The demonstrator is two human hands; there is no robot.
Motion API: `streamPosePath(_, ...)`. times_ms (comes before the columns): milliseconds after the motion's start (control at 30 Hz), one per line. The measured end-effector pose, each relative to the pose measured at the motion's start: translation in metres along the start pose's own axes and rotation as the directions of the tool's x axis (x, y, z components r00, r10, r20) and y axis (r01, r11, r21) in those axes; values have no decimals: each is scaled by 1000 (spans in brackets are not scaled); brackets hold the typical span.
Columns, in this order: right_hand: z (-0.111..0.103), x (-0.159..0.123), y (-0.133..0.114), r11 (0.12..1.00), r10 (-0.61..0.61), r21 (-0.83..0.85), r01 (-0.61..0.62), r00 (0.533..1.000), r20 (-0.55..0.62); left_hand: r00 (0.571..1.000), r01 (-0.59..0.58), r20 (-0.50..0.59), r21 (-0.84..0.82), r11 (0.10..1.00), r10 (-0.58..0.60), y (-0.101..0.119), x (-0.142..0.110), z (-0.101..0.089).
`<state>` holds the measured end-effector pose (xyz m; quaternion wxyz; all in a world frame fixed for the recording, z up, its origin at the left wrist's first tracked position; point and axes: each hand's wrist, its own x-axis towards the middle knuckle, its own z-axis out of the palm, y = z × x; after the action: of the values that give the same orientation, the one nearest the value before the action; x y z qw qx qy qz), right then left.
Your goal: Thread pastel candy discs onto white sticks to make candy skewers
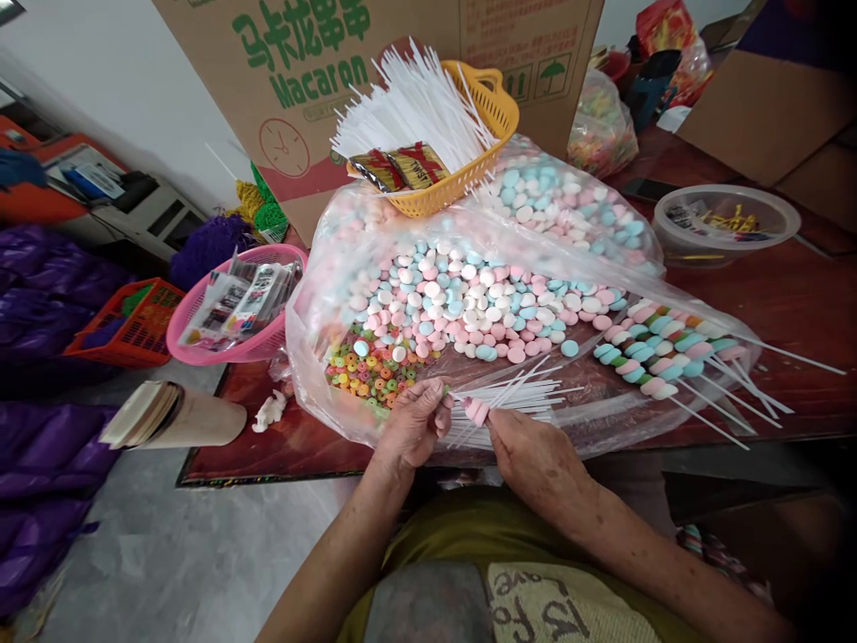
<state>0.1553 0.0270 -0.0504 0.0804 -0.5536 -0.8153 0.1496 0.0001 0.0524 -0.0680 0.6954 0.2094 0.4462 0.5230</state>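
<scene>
My left hand (413, 422) grips a bundle of thin white plastic sticks (515, 393) that fan out to the right. My right hand (528, 451) pinches a pink candy disc (478, 411) against one of those sticks. Just beyond my hands lies an open clear plastic bag (314, 357) holding a pile of pink, blue and white candy discs (469, 299) and small multicoloured ring candies (371, 366). Several finished candy skewers (660, 348) lie on the bag at the right.
A yellow basket (499, 107) of white sticks sits on the bag, before a big "Macaron" carton (301, 80). A pink basket (201, 344) stands left, a lidded clear tub (727, 219) right. The dark red table's (796, 295) edge is near my body.
</scene>
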Motion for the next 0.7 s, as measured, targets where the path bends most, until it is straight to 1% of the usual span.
streamPosePath(67, 7, 2, 3, 999, -20, 33, 22, 999, -47, 1000, 26, -17, -16, 1000, -27, -11, -1, 5)
streamPosePath(100, 10, 5, 6, 997, -33, 60, 37, 997, -69, 999, 49, -23, 2, 999, -49, -14, 0, 7)
streamPosePath(133, 11, 11, 10, 995, -40, 93, 49, 995, -91, 998, 60, -34, 52, 997, -58, -14, 3, 9)
streamPosePath(167, 12, 19, 15, 991, -40, 124, 54, 993, -115, 998, 45, -58, 134, 990, -37, -10, 6, 10)
streamPosePath(200, 10, 29, 21, 988, -18, 152, 39, 990, -138, 995, -6, -94, 248, 969, 30, -3, 12, 10)
streamPosePath(233, 8, 41, 27, 985, 25, 174, 3, 987, -157, 982, -80, -127, 384, 920, 139, 6, 18, 9)
streamPosePath(267, 5, 54, 32, 981, 78, 187, -45, 982, -171, 948, -161, -152, 526, 835, 278, 16, 26, 8)
streamPosePath(300, 3, 67, 35, 977, 127, 193, -93, 976, -175, 898, -218, -161, 645, 733, 410, 26, 34, 6)
streamPosePath(333, 1, 79, 38, 972, 166, 196, -131, 971, -171, 854, -237, -160, 727, 644, 495, 34, 42, 4)
streamPosePath(367, 1, 88, 39, 967, 190, 202, -156, 969, -160, 826, -237, -157, 775, 586, 542, 40, 48, 3)
streamPosePath(400, 1, 96, 39, 964, 197, 208, -165, 970, -145, 812, -236, -151, 799, 553, 564, 43, 53, 1)
streamPosePath(433, 3, 100, 39, 964, 190, 214, -158, 973, -134, 809, -241, -141, 806, 541, 571, 44, 56, 0)
streamPosePath(500, 6, 101, 39, 961, 178, 235, -147, 977, -119, 812, -270, -109, 801, 535, 573, 38, 56, -3)
streamPosePath(533, 7, 99, 39, 958, 175, 249, -142, 978, -115, 821, -283, -95, 789, 545, 563, 33, 53, -5)
streamPosePath(567, 7, 95, 41, 956, 173, 259, -140, 979, -112, 836, -294, -87, 762, 577, 542, 28, 48, -5)
streamPosePath(633, 2, 86, 42, 935, 176, 330, -131, 978, -111, 860, -327, -94, 653, 683, 501, 19, 36, -3)
streamPosePath(667, -2, 82, 40, 904, 181, 410, -120, 977, -112, 859, -359, -99, 581, 730, 502, 16, 30, 1)
streamPosePath(700, -6, 79, 37, 850, 189, 515, -108, 976, -108, 846, -406, -103, 514, 756, 524, 14, 24, 5)
